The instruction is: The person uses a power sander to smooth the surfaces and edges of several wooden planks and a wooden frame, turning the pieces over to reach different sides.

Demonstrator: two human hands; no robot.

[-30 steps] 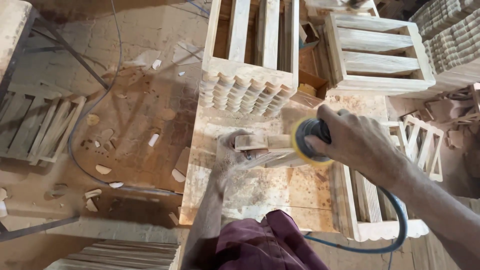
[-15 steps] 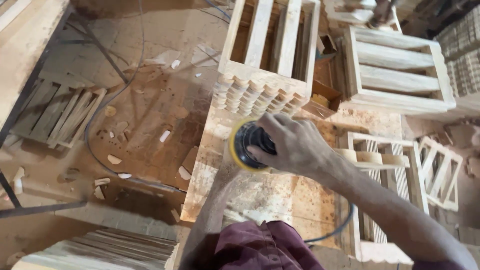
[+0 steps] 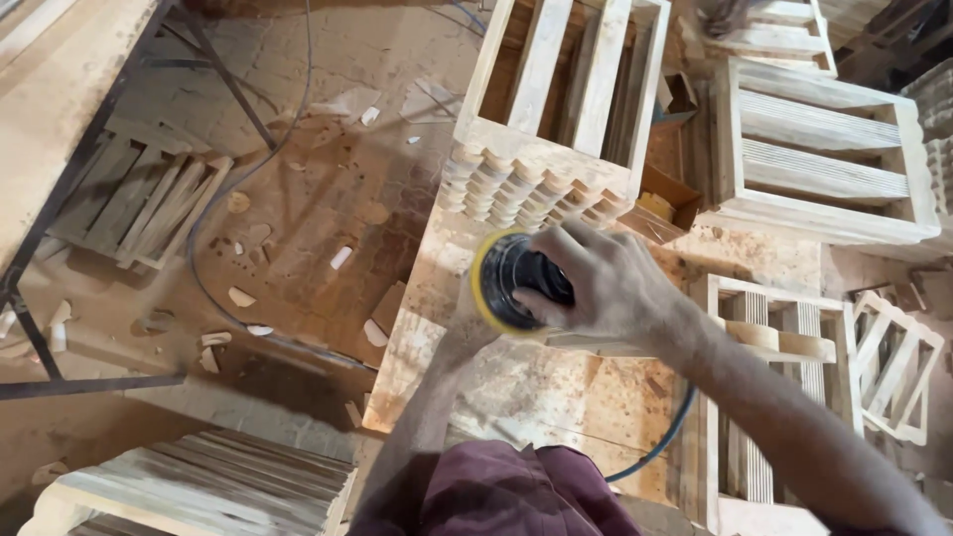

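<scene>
Floor, 9 o'clock: slatted wooden panel [image 3: 134, 203] among wood scraps, black cable [image 3: 213, 288] curving past.
Left hand [image 3: 467, 323]: mostly hidden under the sander; grip cannot be told.
Sander [image 3: 516, 283]: centre of view, yellow-rimmed disc, over the dusty workbench [image 3: 536, 387].
Right hand [image 3: 596, 283]: fingers clamped around the sander's black body.
Crates [image 3: 824, 149]: 1–2 o'clock, pale slatted wood.

slatted crate [image 3: 561, 84] | second crate [image 3: 824, 149] | wood scraps [image 3: 241, 297] on floor | black cable [image 3: 213, 213]
</scene>
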